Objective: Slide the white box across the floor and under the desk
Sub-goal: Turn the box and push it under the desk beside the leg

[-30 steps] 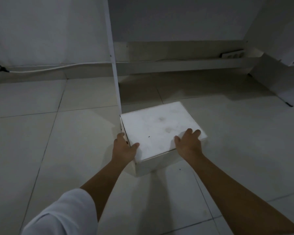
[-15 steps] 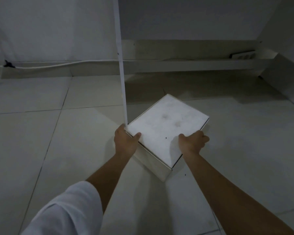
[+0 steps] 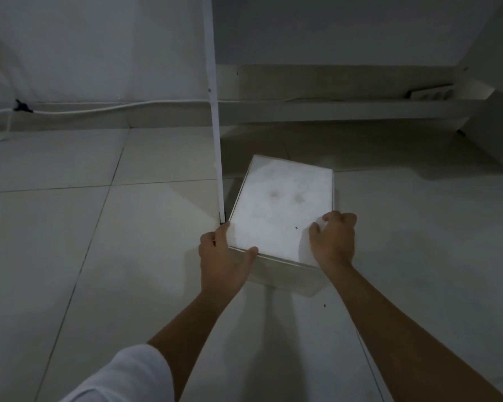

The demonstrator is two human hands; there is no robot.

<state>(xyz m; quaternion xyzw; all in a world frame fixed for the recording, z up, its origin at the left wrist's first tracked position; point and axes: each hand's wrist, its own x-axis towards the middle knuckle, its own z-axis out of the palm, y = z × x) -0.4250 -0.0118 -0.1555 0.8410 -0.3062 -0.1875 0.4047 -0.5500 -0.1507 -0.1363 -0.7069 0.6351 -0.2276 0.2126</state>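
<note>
White cable (image 3: 105,109), one run of it, crosses the upper left of the frame along the foot of the wall (image 3: 99,44), pinned by one black clip (image 3: 22,106) at the far left. Below it the floor (image 3: 70,227) is pale tile with thin dark joints. One white sleeve (image 3: 128,375) fills the bottom left, on the left arm.

Just left of centre, one thin white desk leg (image 3: 215,126) comes down from the top edge to the floor. Its foot stands just beside the box's near-left corner; whether they touch I cannot tell.

One left hand (image 3: 224,259) grips that near-left corner, thumb lying along the front top edge, fingers down the left side, closed on the box.

One white box (image 3: 282,210) sits on the floor at the centre of the frame, right of the leg, turned a little so its near-right corner points toward the bottom. Two faint grey smudges and one small dark speck mark its top. Its far end lies in the shadow beneath the desk; its near end is in the lighter part of the floor.

One right hand (image 3: 333,242) is on the near-right corner, fingers curled over the top and the right edge, clamped on the box.

In the upper right, one low ledge (image 3: 360,107) runs along the wall under the desk, and one power strip (image 3: 430,92) lies on it. One dark speck lies on the tile below the box's near-right corner.
</note>
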